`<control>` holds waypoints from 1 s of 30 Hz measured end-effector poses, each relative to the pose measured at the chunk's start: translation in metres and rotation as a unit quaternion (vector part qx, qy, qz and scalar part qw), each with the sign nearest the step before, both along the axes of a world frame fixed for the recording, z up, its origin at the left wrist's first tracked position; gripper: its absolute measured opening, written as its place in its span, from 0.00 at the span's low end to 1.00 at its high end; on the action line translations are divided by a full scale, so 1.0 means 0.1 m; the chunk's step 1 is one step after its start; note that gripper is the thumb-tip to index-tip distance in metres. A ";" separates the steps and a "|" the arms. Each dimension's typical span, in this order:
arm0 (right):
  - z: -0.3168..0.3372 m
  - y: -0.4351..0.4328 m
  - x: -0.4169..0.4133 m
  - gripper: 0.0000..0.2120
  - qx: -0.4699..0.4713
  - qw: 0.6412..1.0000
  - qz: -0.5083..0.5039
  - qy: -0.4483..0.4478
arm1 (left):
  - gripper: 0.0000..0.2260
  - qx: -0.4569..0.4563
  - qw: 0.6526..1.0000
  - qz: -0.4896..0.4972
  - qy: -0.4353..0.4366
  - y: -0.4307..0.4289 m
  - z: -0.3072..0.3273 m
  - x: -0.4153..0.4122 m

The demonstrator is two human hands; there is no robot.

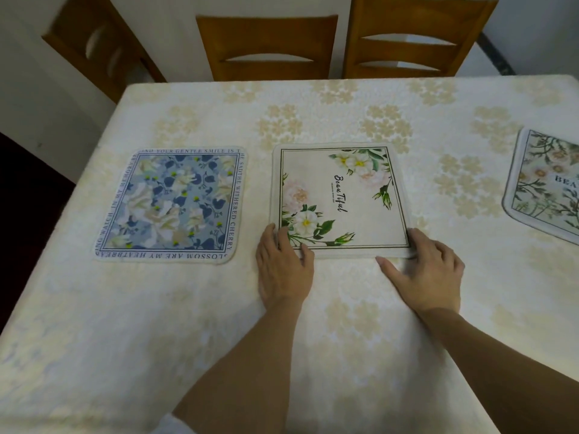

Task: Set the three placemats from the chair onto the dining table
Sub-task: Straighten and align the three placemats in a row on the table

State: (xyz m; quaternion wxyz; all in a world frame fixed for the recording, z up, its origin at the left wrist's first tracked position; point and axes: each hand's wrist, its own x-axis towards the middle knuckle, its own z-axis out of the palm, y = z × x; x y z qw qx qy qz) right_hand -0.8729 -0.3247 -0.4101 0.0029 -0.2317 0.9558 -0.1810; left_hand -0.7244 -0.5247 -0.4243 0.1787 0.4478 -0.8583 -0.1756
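A desk (344, 339) covered with a cream cloth patterned in pale gold blossoms fills the view.

At the far left, at about 10 o'clock beyond the desk's corner, stands a wooden chair (97, 48) turned at an angle.

On the left part of the desk, at 9 o'clock from centre, lies a blue placemat (170, 205). It lies flat, printed with white flowers and bordered with lettering.

The person's left hand (283, 264) reaches in from 6 o'clock. It rests flat and relaxed on the near left corner of the cream placemat (340, 198), its fingers extended onto the mat's edge and gripping nothing.

The cream placemat lies flat at the centre of the desk, just beside the blue one but apart from it. It shows white and pink flowers and the word "Beautiful" in script.

At 12 o'clock, two more wooden chairs, a middle chair (269, 48) and a right chair (416, 36), stand against the far edge.

The right hand (429, 270) lies spread on the mat's near right corner. Its fingers are on the mat's edge and its thumb stretches out across the cloth, pinching nothing.

At 3 o'clock, well apart from the cream mat, a third placemat (546, 183) with green leaves and pale flowers lies flat, cut off by the right edge of the view.
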 end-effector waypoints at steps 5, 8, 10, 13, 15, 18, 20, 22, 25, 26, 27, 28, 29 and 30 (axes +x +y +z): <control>0.04 0.01 0.01 0.34 -0.019 1.000 0.006 -0.021 | 0.21 -0.013 1.000 0.001 -0.001 0.00 0.01 0.00; 0.04 -0.01 0.01 0.34 -0.025 0.999 0.004 -0.023 | 0.21 -0.015 1.000 0.006 -0.006 0.00 0.03 0.01; 0.05 -0.02 0.00 0.36 -0.020 1.000 0.000 -0.020 | 0.22 -0.016 1.000 0.005 -0.015 0.01 0.04 0.01; 0.05 -0.02 0.01 0.38 -0.003 1.000 -0.004 -0.021 | 0.22 -0.017 1.000 0.005 -0.020 0.01 0.03 0.00; 0.06 -0.01 0.01 0.37 -0.006 1.000 -0.007 -0.023 | 0.21 -0.023 1.000 0.000 -0.017 0.02 0.01 0.00; 0.08 0.00 0.01 0.36 -0.018 0.999 -0.005 -0.031 | 0.21 -0.027 1.000 -0.002 -0.007 0.02 -0.01 0.00; 0.09 -0.01 0.02 0.34 -0.021 0.999 -0.002 -0.033 | 0.20 -0.032 0.999 -0.003 -0.004 0.01 -0.01 0.00; 0.11 -0.02 0.03 0.33 -0.026 0.999 0.002 -0.038 | 0.20 -0.039 0.999 -0.004 -0.012 0.00 0.00 0.01; 0.10 -0.02 0.04 0.32 -0.029 0.999 0.012 -0.037 | 0.19 -0.043 0.999 -0.001 -0.022 0.01 0.02 0.02; 0.09 -0.01 0.03 0.32 -0.029 0.999 0.017 -0.036 | 0.19 -0.039 0.999 0.004 -0.021 0.00 0.03 0.02; 0.09 -0.01 0.02 0.32 -0.028 0.999 0.021 -0.034 | 0.19 -0.033 0.999 0.009 -0.021 0.00 0.04 0.01; 0.07 0.00 0.01 0.33 -0.027 0.999 0.025 -0.031 | 0.19 -0.029 0.999 0.013 -0.022 0.00 0.04 0.01; 0.07 0.00 0.01 0.33 -0.027 0.999 0.027 -0.027 | 0.19 -0.028 0.999 0.017 -0.022 0.00 0.04 0.01; 0.06 0.00 0.01 0.32 -0.029 0.999 0.031 -0.023 | 0.19 -0.027 0.999 0.020 -0.022 0.00 0.04 0.01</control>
